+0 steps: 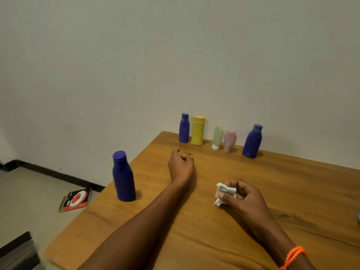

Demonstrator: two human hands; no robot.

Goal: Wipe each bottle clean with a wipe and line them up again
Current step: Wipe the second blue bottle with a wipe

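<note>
Along the far edge of the wooden table (292, 191) stand a blue bottle (184, 128), a yellow bottle (198, 130), a pale green tube (217, 137), a pink tube (229, 140) and another blue bottle (252, 141). A third blue bottle (123, 176) stands apart near the table's left edge. My left hand (181, 165) hovers over the table in front of the row, fingers loosely curled, holding nothing. My right hand (244, 194) grips a crumpled white wipe (224, 192) nearer to me.
A red and white box (77, 199) lies on the floor left of the table. A wall stands right behind the row of bottles. A small blue-green object (358, 219) peeks in at the right frame edge.
</note>
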